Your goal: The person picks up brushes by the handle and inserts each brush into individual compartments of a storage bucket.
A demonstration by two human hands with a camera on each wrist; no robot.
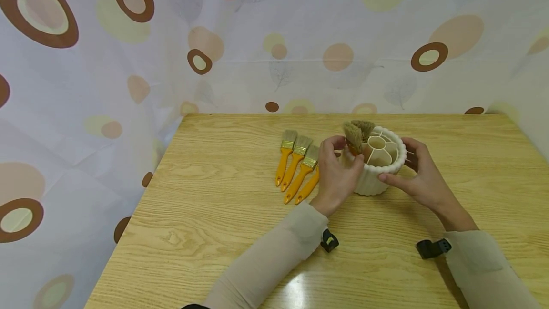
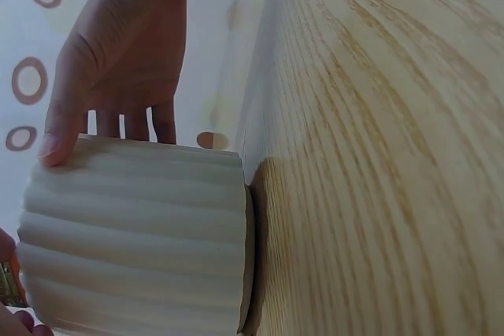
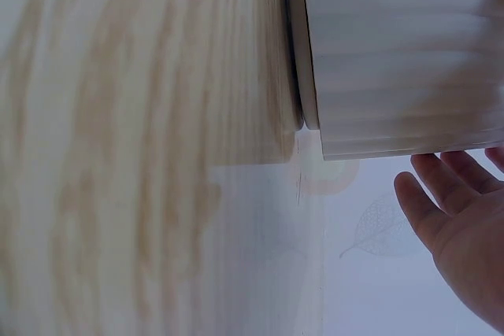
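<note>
In the head view, a cream round holder [image 1: 372,184] with a fluted side and scalloped rim stands upright on the wooden table. Its inside is divided into several compartments round a central ring. Two paintbrushes stand bristles up at its left side; the nearer paintbrush [image 1: 353,137] is between the thumb and fingers of my left hand [image 1: 336,173], which pinches it near the ferrule. The handle below is hidden by hand and holder. My right hand [image 1: 422,175] grips the holder's right side, thumb at the front rim, fingers behind. The left wrist view shows the holder's fluted wall [image 2: 142,234] too.
Several paintbrushes with orange handles [image 1: 291,170] lie side by side on the table [image 1: 206,232], left of my left hand, which partly covers the rightmost. Behind and to the left hangs a patterned white sheet [image 1: 309,27].
</note>
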